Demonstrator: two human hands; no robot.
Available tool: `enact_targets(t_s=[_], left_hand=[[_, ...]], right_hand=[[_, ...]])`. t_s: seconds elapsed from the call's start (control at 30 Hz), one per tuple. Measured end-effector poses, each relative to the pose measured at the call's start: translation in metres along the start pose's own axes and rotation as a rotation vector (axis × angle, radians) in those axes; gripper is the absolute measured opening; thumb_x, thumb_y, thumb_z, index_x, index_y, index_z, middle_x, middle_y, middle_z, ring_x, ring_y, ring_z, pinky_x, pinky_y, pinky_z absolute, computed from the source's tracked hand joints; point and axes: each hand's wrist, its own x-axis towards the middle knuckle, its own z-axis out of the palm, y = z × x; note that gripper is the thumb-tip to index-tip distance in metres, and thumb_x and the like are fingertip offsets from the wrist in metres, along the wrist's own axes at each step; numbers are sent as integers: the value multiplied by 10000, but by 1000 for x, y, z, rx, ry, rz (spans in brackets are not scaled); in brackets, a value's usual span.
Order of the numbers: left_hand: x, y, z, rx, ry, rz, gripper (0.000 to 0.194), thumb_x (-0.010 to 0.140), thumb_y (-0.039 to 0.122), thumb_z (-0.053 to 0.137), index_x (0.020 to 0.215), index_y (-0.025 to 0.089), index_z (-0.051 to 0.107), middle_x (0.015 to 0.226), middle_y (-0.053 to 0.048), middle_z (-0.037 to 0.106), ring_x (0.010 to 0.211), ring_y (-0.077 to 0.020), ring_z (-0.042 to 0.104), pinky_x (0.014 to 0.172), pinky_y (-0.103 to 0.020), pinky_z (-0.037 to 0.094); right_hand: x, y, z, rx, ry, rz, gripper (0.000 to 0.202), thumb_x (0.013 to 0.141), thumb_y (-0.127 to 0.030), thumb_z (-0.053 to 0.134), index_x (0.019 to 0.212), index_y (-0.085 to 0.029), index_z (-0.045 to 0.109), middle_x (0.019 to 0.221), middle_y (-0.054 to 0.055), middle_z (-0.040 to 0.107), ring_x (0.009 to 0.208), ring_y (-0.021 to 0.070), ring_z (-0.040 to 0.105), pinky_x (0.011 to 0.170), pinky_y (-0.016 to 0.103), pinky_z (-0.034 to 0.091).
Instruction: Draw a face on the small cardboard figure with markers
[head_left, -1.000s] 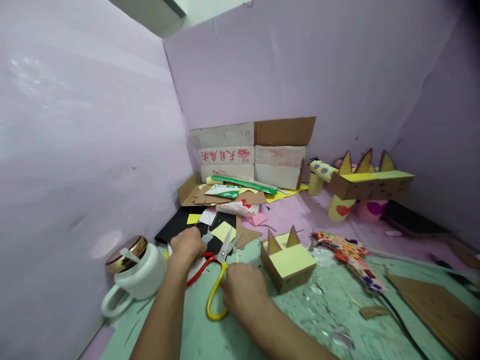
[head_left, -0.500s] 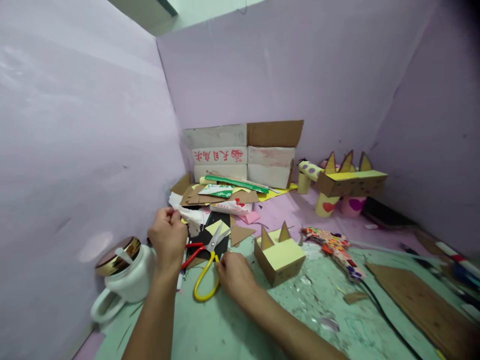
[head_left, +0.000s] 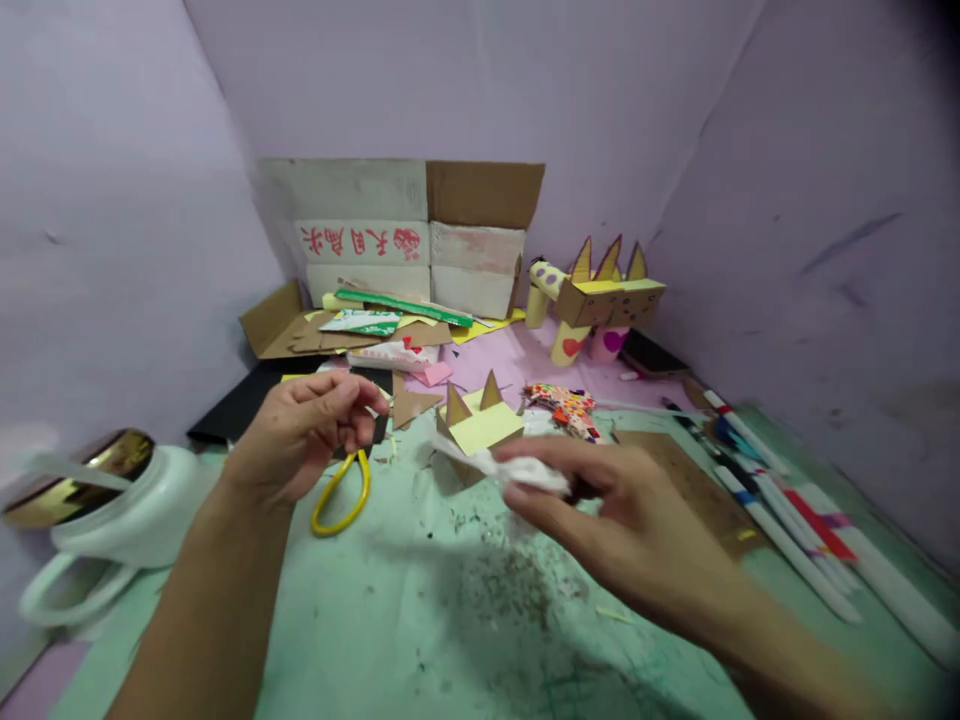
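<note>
My right hand (head_left: 600,500) pinches a crumpled white tissue (head_left: 536,473) in front of a small cardboard box (head_left: 480,430) with a pale yellow top and two pointed ears. My left hand (head_left: 307,425) is raised at the left with its fingers curled; a small dark piece (head_left: 380,429) shows at the fingertips. Below that hand, the yellow handle (head_left: 341,500) of the scissors lies on the green tabletop (head_left: 360,620), the rest hidden behind the hand. Dark crumbs (head_left: 517,590) are scattered under my right hand.
At left stands a white mug (head_left: 127,510) with a gold lid. Cardboard scraps and wrappers (head_left: 360,322) lie before an unfolded carton (head_left: 367,240). A spiked cardboard animal (head_left: 611,300), a patterned glue gun (head_left: 562,405), a cardboard sheet (head_left: 675,470) and several markers (head_left: 787,530) are toward the right.
My right hand has left the scissors' side, moved right, and now has the white tissue, which lay by my left hand. A dark piece now shows at my left fingertips. The view has shifted.
</note>
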Motion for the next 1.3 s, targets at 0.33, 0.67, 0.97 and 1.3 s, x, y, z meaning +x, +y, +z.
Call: enact_targets(t_s=[0.33, 0.67, 0.97, 1.3], left_hand=[[1, -30, 19, 216, 210, 17, 273, 562, 420, 672, 599, 152, 637, 541, -17, 601, 436, -82, 466, 410, -202, 325], [4, -71, 43, 344, 96, 104, 692, 593, 431, 704, 1206, 149, 552, 1157, -128, 621, 552, -80, 528, 509, -243, 437], [6, -86, 62, 562, -93, 168, 1032, 587, 363, 757, 1466, 169, 252, 1314, -172, 528, 756, -186, 586, 687, -340, 482], [9, -98, 62, 607, -61, 192, 896, 582, 386, 762, 1366, 153, 394, 1202, -123, 598, 625, -129, 534, 599, -285, 441]], right_hand=[[-72, 82, 2, -492, 122, -254, 308, 907, -119, 471, 1186, -178, 587, 1194, 156, 592, 1082, 225, 593, 869, 371, 533], [-44, 92, 22, -495, -160, -180, 281, 785, 51, 531, 750, -167, 705, 782, 57, 621, 790, 180, 573, 702, 266, 462], [-4, 90, 15, -693, -90, -77, 197, 871, -38, 540, 944, -108, 709, 895, 110, 644, 875, 215, 564, 774, 303, 455], [-40, 65, 33, -734, -353, -112, 273, 732, 51, 551, 887, -127, 688, 901, 82, 631, 856, 212, 528, 772, 306, 440]])
